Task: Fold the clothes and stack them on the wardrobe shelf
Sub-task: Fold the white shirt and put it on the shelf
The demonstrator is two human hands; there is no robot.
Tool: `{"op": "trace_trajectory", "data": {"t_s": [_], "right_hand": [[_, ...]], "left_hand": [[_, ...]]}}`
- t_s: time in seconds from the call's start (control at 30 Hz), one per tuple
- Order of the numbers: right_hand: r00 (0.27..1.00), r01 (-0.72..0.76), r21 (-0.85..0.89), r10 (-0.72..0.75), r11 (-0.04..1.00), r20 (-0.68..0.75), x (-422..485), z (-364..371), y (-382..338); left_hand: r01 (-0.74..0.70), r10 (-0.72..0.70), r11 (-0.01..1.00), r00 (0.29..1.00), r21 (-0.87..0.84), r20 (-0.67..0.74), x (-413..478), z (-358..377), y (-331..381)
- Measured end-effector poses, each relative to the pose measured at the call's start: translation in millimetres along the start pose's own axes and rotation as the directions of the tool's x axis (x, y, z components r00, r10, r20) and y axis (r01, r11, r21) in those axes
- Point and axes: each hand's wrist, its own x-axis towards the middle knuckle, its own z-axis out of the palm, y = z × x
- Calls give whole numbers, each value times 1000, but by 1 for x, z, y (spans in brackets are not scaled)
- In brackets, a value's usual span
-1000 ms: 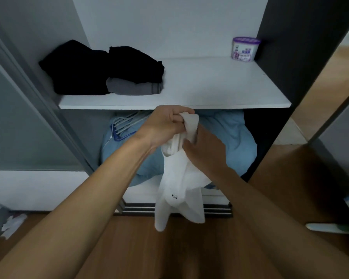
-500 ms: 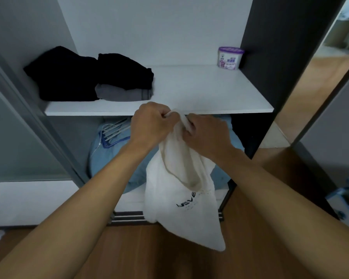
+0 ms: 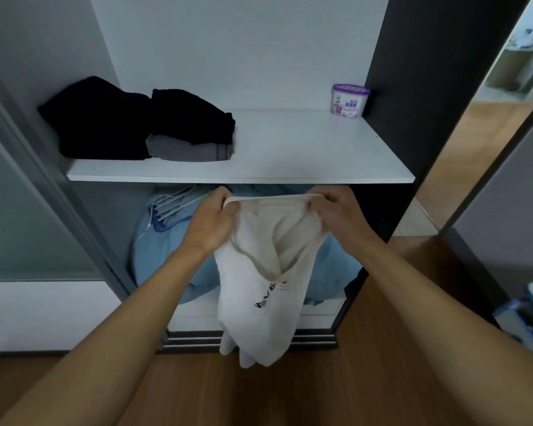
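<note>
A: Where is our white garment (image 3: 266, 281)?

B: In the air, just below the front edge of the wardrobe shelf (image 3: 290, 167). Our left hand (image 3: 211, 224) and right hand (image 3: 336, 215) each have a closed grip on its top edge, stretched between them; the rest hangs down, dark lettering showing.

A: And on the shelf?

B: At its left, a black folded pile (image 3: 96, 118), and beside it a black garment (image 3: 191, 113) lying on a grey one (image 3: 188, 150). A purple-lidded tub (image 3: 348, 101) stands far right. Below we see blue bedding (image 3: 166, 256) with hangers (image 3: 174, 204) on top.
</note>
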Motion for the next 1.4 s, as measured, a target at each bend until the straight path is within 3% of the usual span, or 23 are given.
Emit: {"op": "trace_trajectory", "data": {"t_s": [0.07, 0.13, 0.3, 0.37, 0.47, 0.57, 0.67, 0.8, 0.87, 1.0, 1.2, 1.33, 1.4], "right_hand": [[993, -17, -166, 36, 986, 111, 1, -1, 12], [989, -1, -419, 64, 908, 136, 2, 1, 26], [982, -45, -683, -93, 729, -163, 4, 0, 33], [965, -10, -667, -168, 745, -201, 5, -3, 34], [939, 5, -444, -157, 896, -305, 5, -7, 35], [952, -41, -210, -25, 977, -305, 4, -4, 36], [964, -116, -135, 79, 984, -254, 4, -5, 40], [963, -193, 35, 196, 981, -183, 7, -17, 43], [971, -203, 18, 203, 979, -127, 5, -26, 46], [975, -210, -78, 214, 975, 54, -4, -43, 58], [872, -252, -196, 310, 948, 378, -20, -63, 58], [812, -180, -393, 362, 902, 458, -30, -65, 61], [858, -136, -423, 319, 896, 402, -32, -63, 67]], "left_hand": [[-47, 43, 998, 994, -45, -98, 0, -4, 2], [-100, 104, 995, 978, 31, -183, 1, -9, 3], [-154, 257, 883, 949, 444, -181, 5, -18, -5], [-101, 214, 839, 965, 535, -153, 5, -25, -10], [-16, 128, 845, 977, 535, -172, 7, -35, -17], [-47, 108, 940, 980, 337, -166, 6, -33, -13], [-53, 62, 993, 994, 101, -90, 4, -28, -4], [3, -3, 999, 1000, 54, 6, 7, -34, -10], [-13, -1, 995, 991, 101, 135, 8, -40, -20], [-29, -28, 992, 902, 125, 431, 0, -49, -35], [52, -168, 980, 726, 192, 667, -19, -54, -51], [42, -136, 983, 821, 179, 554, -24, -50, -70], [41, -88, 993, 879, 110, 468, -25, -42, -72]]}}
